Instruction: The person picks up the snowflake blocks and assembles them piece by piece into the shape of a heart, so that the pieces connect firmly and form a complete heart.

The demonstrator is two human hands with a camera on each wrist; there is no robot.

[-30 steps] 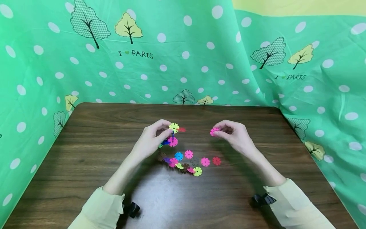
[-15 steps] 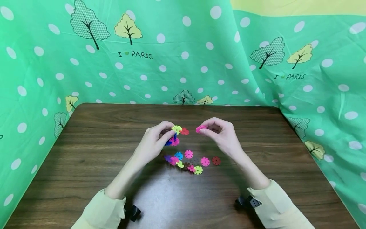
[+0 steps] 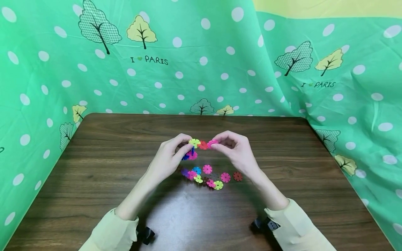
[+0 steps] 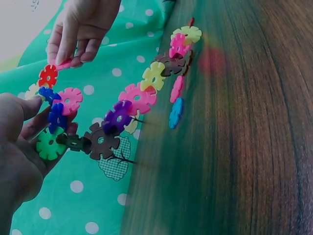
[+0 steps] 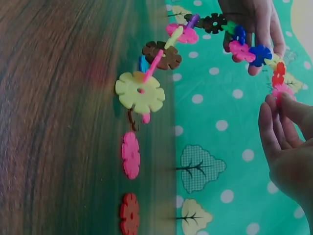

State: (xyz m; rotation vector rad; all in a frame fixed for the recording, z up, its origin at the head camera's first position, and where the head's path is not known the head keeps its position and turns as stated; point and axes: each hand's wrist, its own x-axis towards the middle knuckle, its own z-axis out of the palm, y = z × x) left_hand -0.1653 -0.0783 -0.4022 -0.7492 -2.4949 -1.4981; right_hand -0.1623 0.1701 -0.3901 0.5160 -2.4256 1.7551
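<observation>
My left hand (image 3: pixel 168 155) pinches a yellow snowflake disc (image 3: pixel 194 143) near one end of a chain of interlocking notched plastic discs. Slotted to it is a red disc (image 3: pixel 203 145). Between thumb and fingertips, my right hand (image 3: pixel 235 150) pinches a pink disc (image 3: pixel 212 143), its edge right at the red one. Blue discs (image 4: pixel 57 116), a green disc (image 4: pixel 50 144) and brown discs (image 4: pixel 100 141) follow along the chain beside my left palm. From there it runs down through a purple disc (image 4: pixel 117 117) to a yellow end disc (image 5: pixel 140 92) near the tabletop.
Loose discs lie on the brown wooden table (image 3: pixel 125 139): a light blue disc (image 3: pixel 196 170), two pink ones, a dark disc (image 3: pixel 214 176) and a red disc (image 3: pixel 237 176) at the right. A green dotted cloth (image 3: pixel 176 80) hangs behind the table and at both sides.
My right hand has moved left with the pink disc, bringing it up to the red disc. My left hand has shifted slightly right with the chain, and the red disc now shows more fully.
</observation>
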